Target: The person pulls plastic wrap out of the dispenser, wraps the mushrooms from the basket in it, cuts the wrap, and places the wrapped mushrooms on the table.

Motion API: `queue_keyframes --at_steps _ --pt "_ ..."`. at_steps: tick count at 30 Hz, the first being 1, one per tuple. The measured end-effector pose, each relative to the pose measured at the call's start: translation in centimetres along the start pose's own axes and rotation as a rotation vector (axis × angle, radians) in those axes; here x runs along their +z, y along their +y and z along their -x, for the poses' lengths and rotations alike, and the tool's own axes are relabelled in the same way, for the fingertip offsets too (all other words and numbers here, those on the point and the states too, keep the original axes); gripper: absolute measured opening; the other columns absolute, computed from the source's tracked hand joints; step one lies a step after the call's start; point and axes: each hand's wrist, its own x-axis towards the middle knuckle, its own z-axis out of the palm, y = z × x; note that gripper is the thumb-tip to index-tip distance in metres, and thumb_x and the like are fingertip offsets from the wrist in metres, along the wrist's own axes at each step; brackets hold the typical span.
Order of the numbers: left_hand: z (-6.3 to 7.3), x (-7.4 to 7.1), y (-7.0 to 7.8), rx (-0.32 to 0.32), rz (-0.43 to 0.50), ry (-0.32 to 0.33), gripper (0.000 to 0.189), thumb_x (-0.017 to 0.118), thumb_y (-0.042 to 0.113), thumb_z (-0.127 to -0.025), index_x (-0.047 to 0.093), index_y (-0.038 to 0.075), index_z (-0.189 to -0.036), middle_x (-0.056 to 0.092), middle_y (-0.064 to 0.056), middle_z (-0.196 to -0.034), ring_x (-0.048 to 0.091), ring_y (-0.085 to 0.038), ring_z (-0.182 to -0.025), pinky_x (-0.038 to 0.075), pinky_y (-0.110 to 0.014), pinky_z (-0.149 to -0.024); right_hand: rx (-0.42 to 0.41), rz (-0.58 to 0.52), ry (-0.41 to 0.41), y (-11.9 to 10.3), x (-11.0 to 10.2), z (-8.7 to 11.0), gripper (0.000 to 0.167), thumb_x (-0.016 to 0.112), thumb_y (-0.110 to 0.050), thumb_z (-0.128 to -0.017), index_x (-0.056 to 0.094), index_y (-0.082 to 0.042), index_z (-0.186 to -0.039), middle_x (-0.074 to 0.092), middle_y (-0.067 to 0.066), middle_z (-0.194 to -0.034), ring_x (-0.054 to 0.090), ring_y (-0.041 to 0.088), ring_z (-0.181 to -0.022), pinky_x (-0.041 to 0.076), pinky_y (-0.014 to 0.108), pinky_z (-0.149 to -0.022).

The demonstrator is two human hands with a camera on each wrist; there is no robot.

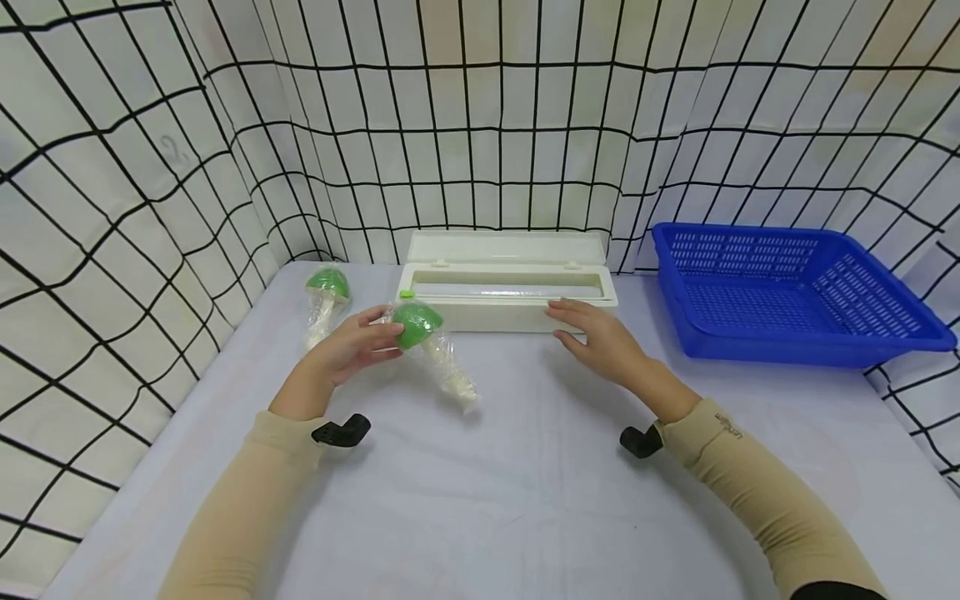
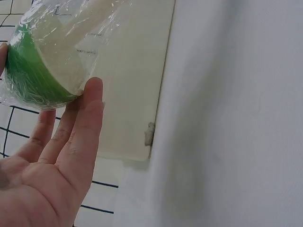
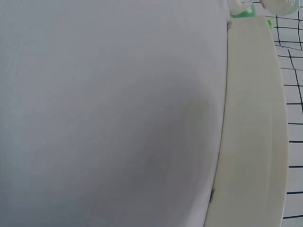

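My left hand (image 1: 352, 346) holds a mushroom-shaped thing (image 1: 417, 323) between thumb and fingers; it has a green domed cap and a pale stem, wrapped in clear plastic film. Its film-covered stem slants down to the right, and in the left wrist view the cap (image 2: 35, 75) rests against the fingertips. Behind it on the table lies a long white box (image 1: 495, 317) with its lid raised, resembling a cling film dispenser. At the box's front right edge is my right hand (image 1: 600, 337), fingers extended and seemingly touching it. A second wrapped green-capped thing (image 1: 327, 285) lies to the left.
A blue plastic basket (image 1: 780, 350) stands at the back right. Black wire mesh (image 1: 480, 131) borders the table (image 1: 480, 517) at the back and both sides. A small bright green tab (image 1: 407, 294) shows at the box's left end.
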Motion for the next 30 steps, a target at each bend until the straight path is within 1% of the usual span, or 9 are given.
queue_keyframes --at_steps 3,7,10,14,16,19,23,26,30 --pt "0.5 -0.6 0.3 0.014 0.003 0.014 0.070 0.055 0.008 -0.102 0.015 -0.006 -0.159 0.067 0.005 -0.103 0.069 -0.009 -0.095 0.056 -0.025 -0.088 0.015 0.050 0.013 0.5 -0.1 0.1 0.045 0.072 -0.006 -0.096 0.062 0.000 -0.139 0.055 0.016 -0.148 0.045 0.035 -0.141 0.039 0.052 -0.112" --pt "1.1 -1.4 0.7 0.029 0.026 0.043 0.060 0.052 0.008 -0.104 0.021 -0.006 -0.154 0.069 0.005 -0.102 0.069 -0.009 -0.095 0.056 -0.024 -0.087 0.035 0.093 -0.006 1.2 -0.1 0.1 0.046 0.070 -0.007 -0.097 0.060 0.001 -0.141 0.051 0.017 -0.150 0.040 0.037 -0.144 0.036 0.053 -0.115" --pt "1.5 -2.0 0.9 0.037 0.034 0.067 0.062 0.050 0.009 -0.106 0.017 -0.007 -0.156 0.070 0.006 -0.103 0.069 -0.007 -0.097 0.056 -0.024 -0.088 0.045 0.119 -0.027 1.6 0.0 0.1 0.046 0.069 -0.008 -0.098 0.059 0.001 -0.142 0.050 0.017 -0.151 0.039 0.038 -0.144 0.035 0.054 -0.115" --pt "2.0 -2.9 1.2 0.045 0.010 0.106 0.069 0.052 0.014 -0.106 0.011 -0.006 -0.158 0.068 0.008 -0.106 0.067 -0.005 -0.100 0.055 -0.023 -0.089 0.061 0.143 -0.042 1.9 0.0 0.3 0.046 0.069 -0.009 -0.098 0.059 0.000 -0.142 0.050 0.017 -0.151 0.039 0.038 -0.144 0.035 0.054 -0.114" --pt "2.2 -3.3 1.4 0.051 0.007 0.129 0.064 0.052 0.015 -0.106 0.017 -0.004 -0.156 0.067 0.008 -0.105 0.066 -0.005 -0.100 0.055 -0.022 -0.089 0.064 0.145 -0.043 1.9 -0.1 0.4 0.047 0.069 -0.009 -0.098 0.059 0.000 -0.142 0.050 0.017 -0.151 0.040 0.038 -0.144 0.036 0.055 -0.114" --pt "2.6 -4.0 1.6 0.064 0.034 0.166 0.053 0.053 0.015 -0.106 0.027 0.002 -0.151 0.067 0.008 -0.104 0.066 -0.005 -0.099 0.055 -0.022 -0.088 0.067 0.148 -0.045 2.0 -0.1 0.6 0.047 0.069 -0.010 -0.098 0.059 0.000 -0.143 0.050 0.017 -0.152 0.041 0.038 -0.143 0.037 0.055 -0.113" --pt "3.1 -4.6 2.1 0.093 0.077 0.214 0.032 0.056 0.017 -0.106 0.042 0.010 -0.134 0.067 0.007 -0.103 0.068 -0.006 -0.096 0.056 -0.023 -0.087 0.065 0.146 -0.038 2.0 -0.2 0.7 0.047 0.070 -0.009 -0.097 0.059 0.000 -0.142 0.050 0.017 -0.151 0.042 0.038 -0.142 0.038 0.056 -0.112" --pt "3.4 -4.9 2.3 0.113 0.092 0.247 0.022 0.058 0.021 -0.106 0.048 0.014 -0.125 0.066 0.006 -0.101 0.069 -0.009 -0.094 0.057 -0.024 -0.084 0.063 0.145 -0.036 2.1 -0.2 0.8 0.047 0.070 -0.007 -0.097 0.059 0.001 -0.142 0.050 0.018 -0.151 0.043 0.039 -0.142 0.039 0.055 -0.112" --pt "3.3 -5.1 2.4 0.110 0.113 0.295 0.021 0.060 0.026 -0.105 0.051 0.018 -0.123 0.063 0.004 -0.105 0.069 -0.012 -0.094 0.059 -0.027 -0.080 0.066 0.153 -0.043 2.3 -0.1 0.8 0.048 0.070 -0.006 -0.096 0.058 0.002 -0.142 0.051 0.019 -0.150 0.043 0.039 -0.141 0.039 0.055 -0.111"
